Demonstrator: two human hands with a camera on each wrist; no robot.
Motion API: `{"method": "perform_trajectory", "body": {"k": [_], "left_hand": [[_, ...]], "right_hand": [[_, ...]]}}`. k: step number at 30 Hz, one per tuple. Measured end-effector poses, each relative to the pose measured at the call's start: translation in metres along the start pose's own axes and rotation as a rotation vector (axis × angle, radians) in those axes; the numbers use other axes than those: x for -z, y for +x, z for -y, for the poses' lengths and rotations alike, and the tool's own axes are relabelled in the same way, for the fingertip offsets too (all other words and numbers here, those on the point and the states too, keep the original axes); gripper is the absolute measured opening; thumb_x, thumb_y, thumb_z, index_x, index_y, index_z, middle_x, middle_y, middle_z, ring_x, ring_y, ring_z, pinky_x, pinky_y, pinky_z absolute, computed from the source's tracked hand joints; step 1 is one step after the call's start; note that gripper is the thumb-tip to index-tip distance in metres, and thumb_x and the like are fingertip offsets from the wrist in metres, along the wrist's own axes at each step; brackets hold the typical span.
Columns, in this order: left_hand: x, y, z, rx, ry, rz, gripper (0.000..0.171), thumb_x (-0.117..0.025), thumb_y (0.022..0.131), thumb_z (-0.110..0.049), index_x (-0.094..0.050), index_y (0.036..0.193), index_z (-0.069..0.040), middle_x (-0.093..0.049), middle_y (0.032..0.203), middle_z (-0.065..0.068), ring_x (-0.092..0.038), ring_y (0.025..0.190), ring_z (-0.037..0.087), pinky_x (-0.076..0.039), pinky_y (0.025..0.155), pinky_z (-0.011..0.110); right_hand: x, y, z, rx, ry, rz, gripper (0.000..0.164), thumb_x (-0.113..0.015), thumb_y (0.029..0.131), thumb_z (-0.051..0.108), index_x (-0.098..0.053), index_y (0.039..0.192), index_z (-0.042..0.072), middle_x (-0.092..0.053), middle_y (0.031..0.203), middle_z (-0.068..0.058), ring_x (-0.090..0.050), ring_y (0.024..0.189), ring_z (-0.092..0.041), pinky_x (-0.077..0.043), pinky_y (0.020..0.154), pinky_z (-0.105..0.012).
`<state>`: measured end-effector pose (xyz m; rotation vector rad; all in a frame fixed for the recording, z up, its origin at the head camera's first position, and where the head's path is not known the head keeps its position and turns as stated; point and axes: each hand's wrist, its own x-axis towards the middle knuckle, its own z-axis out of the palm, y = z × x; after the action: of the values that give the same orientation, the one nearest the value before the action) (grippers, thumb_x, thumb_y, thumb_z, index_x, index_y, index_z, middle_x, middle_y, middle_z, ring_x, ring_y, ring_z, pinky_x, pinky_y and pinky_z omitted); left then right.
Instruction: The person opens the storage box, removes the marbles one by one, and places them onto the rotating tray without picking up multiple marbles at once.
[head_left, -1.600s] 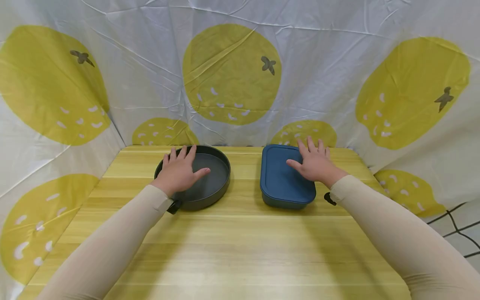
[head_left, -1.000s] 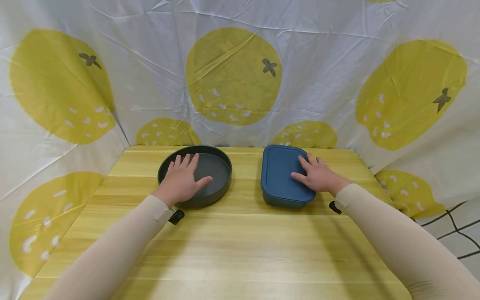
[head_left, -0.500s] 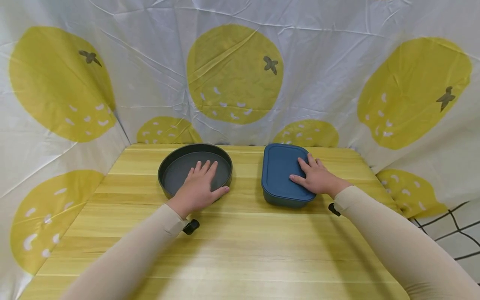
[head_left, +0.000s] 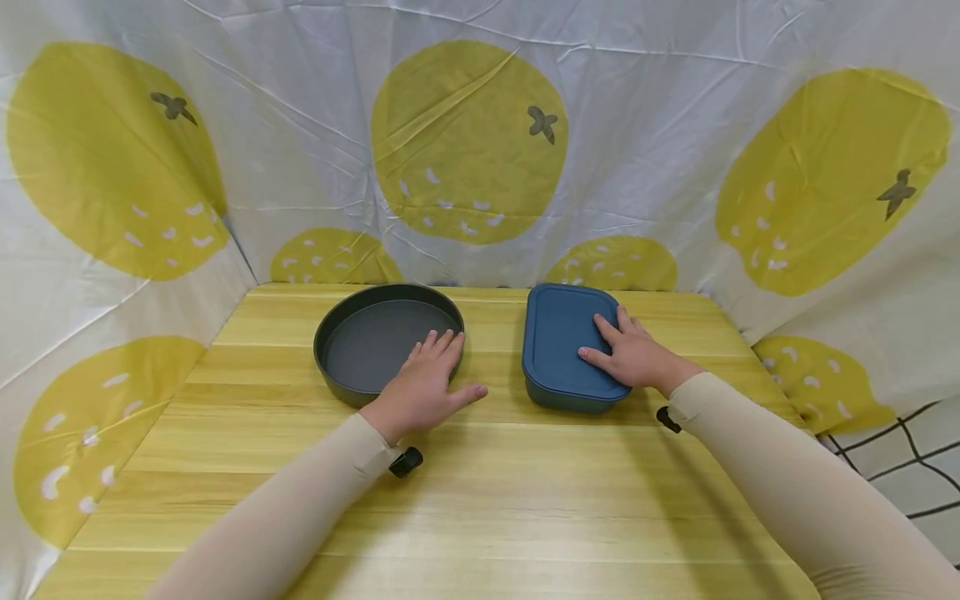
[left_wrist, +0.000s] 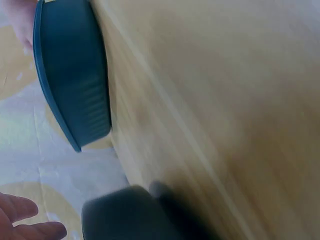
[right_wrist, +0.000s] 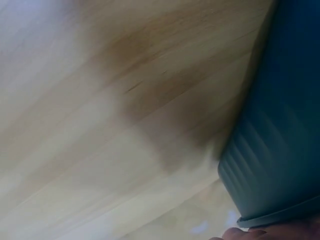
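Observation:
A round dark grey pan (head_left: 360, 350) with low upright sides lies on the wooden table, its handle, if any, not visible. My left hand (head_left: 423, 379) hovers over its front right rim, fingers spread and straight, holding nothing. To the right stands a rectangular blue container (head_left: 566, 342) with a flat lid, its ribbed side showing in the left wrist view and the right wrist view. My right hand (head_left: 633, 354) lies across the right part of that lid with fingers extended. In the left wrist view, two fingertips (left_wrist: 37, 227) appear beside the pan's dark wall (left_wrist: 127, 215).
The wooden table (head_left: 480, 500) runs back to a white curtain (head_left: 637, 125) printed with large yellow fruit, which also hangs at both sides. Black grid wire (head_left: 907, 450) shows at the right. A gap of bare wood separates pan and container.
My left hand has slid rightward and toward me, from over the pan's left part to its front right rim. The right hand has drawn back slightly on the lid, then stayed. Pan and container keep their places.

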<state>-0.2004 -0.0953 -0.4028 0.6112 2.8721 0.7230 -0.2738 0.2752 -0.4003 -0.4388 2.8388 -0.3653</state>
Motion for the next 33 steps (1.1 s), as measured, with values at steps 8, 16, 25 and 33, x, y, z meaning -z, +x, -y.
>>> {"method": "perform_trajectory", "body": {"k": [8, 16, 25, 33], "left_hand": [[-0.011, 0.006, -0.011, -0.033, -0.055, 0.017, 0.095, -0.057, 0.102, -0.065, -0.017, 0.17, -0.011, -0.016, 0.178, 0.01, -0.008, 0.166, 0.034, -0.01, 0.134, 0.051], [-0.021, 0.012, -0.02, -0.025, -0.108, 0.009, 0.096, -0.065, 0.1, -0.059, -0.02, 0.169, -0.009, -0.02, 0.177, 0.01, -0.016, 0.165, 0.029, -0.017, 0.133, 0.048], [-0.035, 0.02, -0.031, 0.002, -0.122, 0.035, 0.104, -0.07, 0.097, -0.059, -0.016, 0.17, -0.009, -0.018, 0.177, 0.009, -0.018, 0.164, 0.027, -0.028, 0.13, 0.049], [-0.043, 0.031, -0.035, 0.093, -0.176, 0.065, 0.106, -0.072, 0.096, -0.057, -0.014, 0.17, -0.007, -0.018, 0.177, 0.012, -0.023, 0.163, 0.029, -0.029, 0.129, 0.048]], "right_hand": [[-0.001, 0.003, 0.007, 0.023, 0.02, 0.003, 0.093, -0.046, 0.108, 0.061, -0.012, 0.168, -0.001, 0.012, 0.168, -0.041, 0.003, 0.156, -0.062, -0.014, 0.126, -0.071], [-0.005, 0.009, 0.016, 0.05, 0.024, 0.015, 0.092, -0.046, 0.108, 0.062, -0.01, 0.169, 0.002, 0.013, 0.17, -0.038, 0.004, 0.158, -0.059, -0.015, 0.126, -0.07], [-0.006, 0.015, 0.021, 0.058, 0.016, 0.025, 0.093, -0.043, 0.107, 0.065, -0.01, 0.17, 0.006, 0.014, 0.171, -0.035, 0.003, 0.159, -0.058, -0.015, 0.126, -0.071], [-0.006, 0.019, 0.023, 0.062, 0.004, 0.034, 0.091, -0.044, 0.108, 0.063, -0.009, 0.17, 0.007, 0.014, 0.172, -0.033, 0.002, 0.159, -0.056, -0.016, 0.126, -0.07]]}}
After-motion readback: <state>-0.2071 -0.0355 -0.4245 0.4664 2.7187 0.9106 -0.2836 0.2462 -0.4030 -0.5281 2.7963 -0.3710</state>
